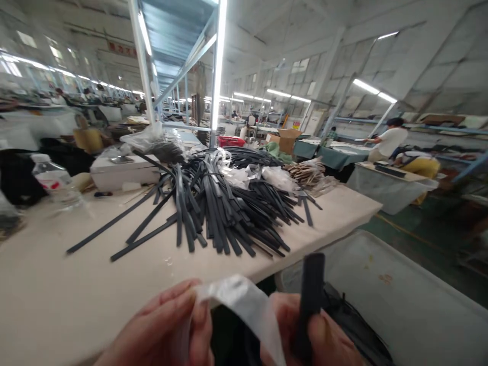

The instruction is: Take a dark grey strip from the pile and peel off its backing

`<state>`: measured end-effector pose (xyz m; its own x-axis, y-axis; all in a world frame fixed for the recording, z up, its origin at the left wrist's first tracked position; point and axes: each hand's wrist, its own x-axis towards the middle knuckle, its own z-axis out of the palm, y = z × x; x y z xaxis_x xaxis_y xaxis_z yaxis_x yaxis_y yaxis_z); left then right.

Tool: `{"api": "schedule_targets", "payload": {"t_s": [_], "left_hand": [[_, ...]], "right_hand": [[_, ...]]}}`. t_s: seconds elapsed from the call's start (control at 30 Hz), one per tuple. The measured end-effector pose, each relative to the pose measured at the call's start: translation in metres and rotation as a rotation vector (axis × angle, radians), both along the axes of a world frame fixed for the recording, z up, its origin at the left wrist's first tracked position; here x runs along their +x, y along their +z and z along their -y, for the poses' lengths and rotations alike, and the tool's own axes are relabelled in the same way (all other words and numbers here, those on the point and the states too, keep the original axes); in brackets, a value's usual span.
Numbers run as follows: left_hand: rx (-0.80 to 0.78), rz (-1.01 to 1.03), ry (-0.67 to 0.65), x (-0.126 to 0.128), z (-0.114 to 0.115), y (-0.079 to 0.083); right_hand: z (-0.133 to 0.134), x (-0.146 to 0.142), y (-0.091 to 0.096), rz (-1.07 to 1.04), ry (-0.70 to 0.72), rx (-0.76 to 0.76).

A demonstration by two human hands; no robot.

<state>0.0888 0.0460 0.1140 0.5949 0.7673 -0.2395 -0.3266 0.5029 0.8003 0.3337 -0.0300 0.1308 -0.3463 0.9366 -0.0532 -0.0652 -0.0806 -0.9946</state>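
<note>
At the bottom of the head view, my left hand (pixel 168 325) pinches a white strip (pixel 244 300) that arches over toward my right hand (pixel 324 330). The right hand's fingers are closed around a dark, flat strap (pixel 313 282), whose end sticks up above them. The white strip's far end passes down beside the right hand, and I cannot tell whether those fingers hold it too. Beyond both hands, a large pile of similar dark straps (pixel 229 223) lies on the pale table (pixel 95 290), their ends fanned toward me.
A plastic bottle (pixel 51 178) and a white box (pixel 122 173) stand at the left. Clear plastic bags (pixel 160 142) lie behind. At the right, below the table edge, is a pale bin (pixel 412 290) with dark material inside. A person (pixel 389 140) works farther off.
</note>
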Motion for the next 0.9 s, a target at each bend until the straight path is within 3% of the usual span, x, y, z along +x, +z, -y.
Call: {"api": "schedule_targets", "payload": {"t_s": [0.07, 0.13, 0.23, 0.27, 0.33, 0.4, 0.47, 0.57, 0.77, 0.83, 0.9], "left_hand": [[-0.226, 0.137, 0.158, 0.002, -0.015, 0.005], [-0.422, 0.216, 0.367, 0.006, -0.027, 0.002], [-0.522, 0.205, 0.476, 0.009, -0.031, -0.012], [-0.542, 0.199, 0.457, 0.01, -0.029, -0.018], [-0.553, 0.182, 0.392, 0.012, -0.02, -0.031], [-0.463, 0.153, 0.277, 0.014, -0.009, -0.044], [-0.298, 0.089, 0.148, 0.015, -0.001, -0.055], [-0.074, -0.097, 0.058, 0.014, 0.01, -0.066], [0.413, -0.455, -0.057, 0.001, 0.026, -0.074], [0.453, -0.537, -0.08, -0.004, 0.028, -0.076], [0.357, -0.497, -0.108, -0.007, 0.028, -0.079]], "right_hand": [[-0.015, -0.004, -0.011, -0.022, -0.089, -0.025], [-0.024, -0.006, -0.029, -0.007, -0.278, -0.041], [-0.025, -0.008, -0.061, 0.006, -0.576, -0.091], [-0.023, -0.009, -0.071, 0.014, -0.579, -0.121], [-0.02, -0.017, -0.086, 0.041, -0.426, -0.201], [-0.021, -0.03, -0.096, 0.066, -0.249, -0.237], [-0.025, -0.046, -0.104, 0.029, -0.187, -0.241], [-0.032, -0.068, -0.113, -0.151, -0.208, -0.267], [-0.04, -0.084, -0.134, -0.635, -0.287, -0.494], [-0.042, -0.082, -0.134, -0.63, -0.298, -0.489], [-0.044, -0.079, -0.131, -0.539, -0.314, -0.45]]}}
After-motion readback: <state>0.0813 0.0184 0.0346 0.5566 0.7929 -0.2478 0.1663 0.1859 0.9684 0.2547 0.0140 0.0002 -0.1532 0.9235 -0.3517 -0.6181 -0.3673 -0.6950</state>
